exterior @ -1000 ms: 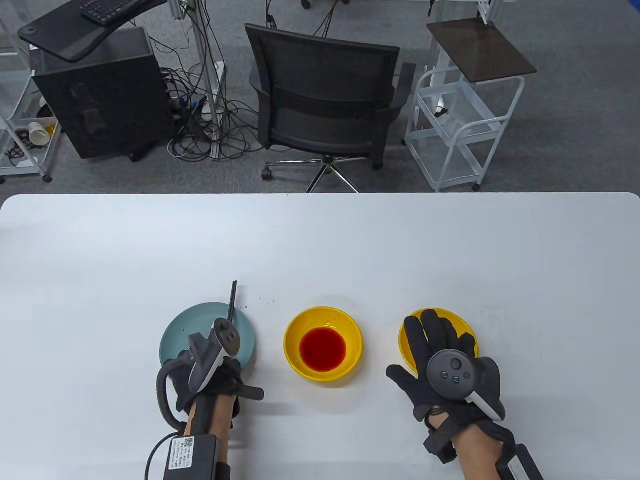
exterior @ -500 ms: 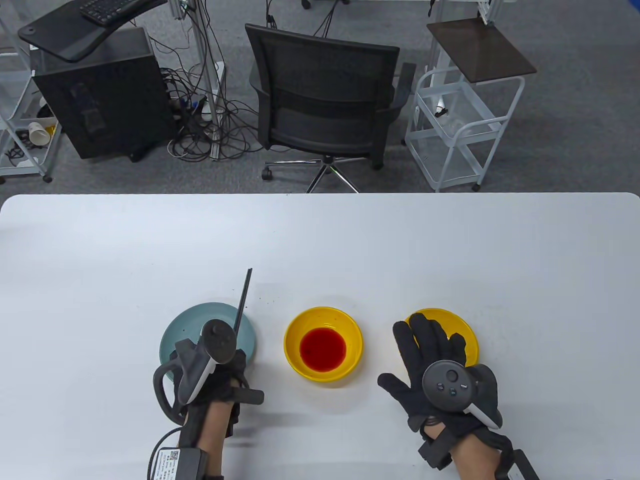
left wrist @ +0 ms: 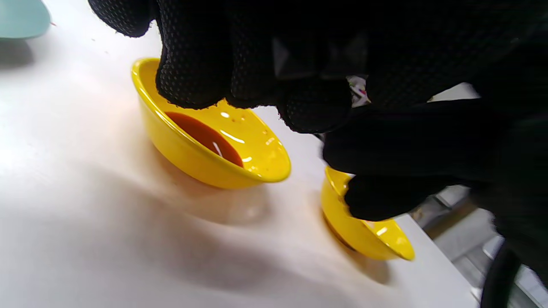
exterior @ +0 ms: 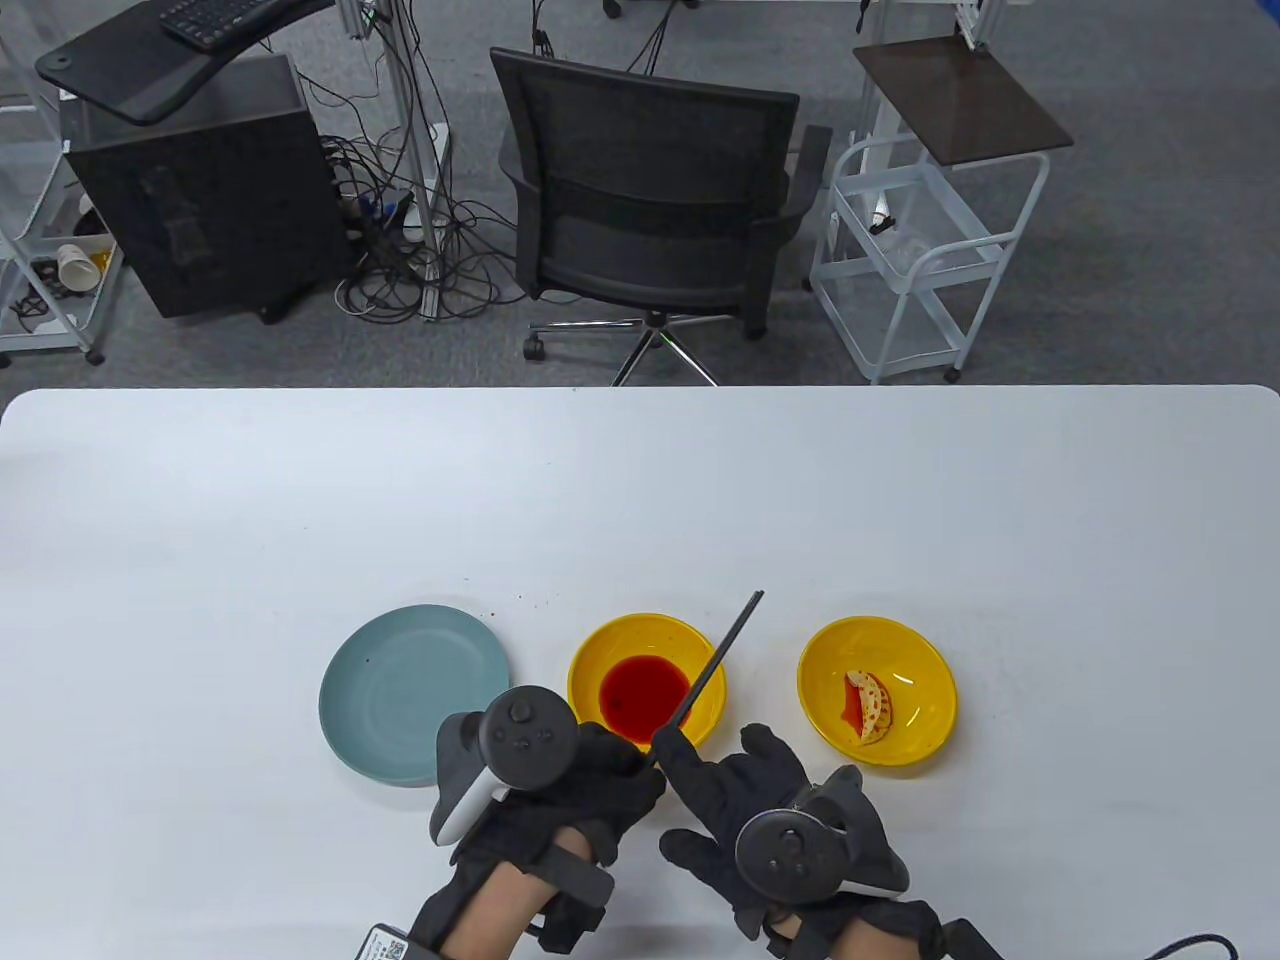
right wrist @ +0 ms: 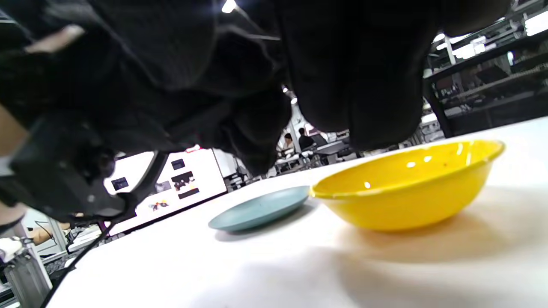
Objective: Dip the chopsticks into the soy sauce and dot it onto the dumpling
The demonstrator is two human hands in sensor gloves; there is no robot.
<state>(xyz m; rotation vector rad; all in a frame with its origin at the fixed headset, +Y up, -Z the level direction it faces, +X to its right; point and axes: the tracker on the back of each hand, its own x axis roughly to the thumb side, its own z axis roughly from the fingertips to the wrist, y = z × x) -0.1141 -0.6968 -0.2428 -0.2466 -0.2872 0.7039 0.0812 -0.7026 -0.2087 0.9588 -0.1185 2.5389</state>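
Note:
In the table view, a pair of dark chopsticks [exterior: 715, 668] slants up to the right over the right rim of the yellow soy sauce bowl [exterior: 590, 660], which holds red sauce [exterior: 640, 695]. My left hand [exterior: 640, 775] grips their lower end. My right hand [exterior: 690, 765] meets that same end with its fingers; I cannot tell if it grips. A dumpling [exterior: 870, 705] lies in the right yellow bowl [exterior: 920, 660]. The left wrist view shows the sauce bowl [left wrist: 214, 167] and the dumpling bowl [left wrist: 368, 239] under my curled fingers [left wrist: 188, 64].
A blue-green plate [exterior: 400, 700] lies left of the sauce bowl and shows behind that bowl [right wrist: 406, 201] in the right wrist view [right wrist: 261, 209]. Small dark specks mark the table [exterior: 640, 480] behind the plate. An office chair [exterior: 650, 190] stands beyond the far edge.
My left hand carried the chopsticks from over the blue plate rightward to the sauce bowl. My right hand left the dumpling bowl, uncovering the dumpling, and moved left to the chopsticks' lower end.

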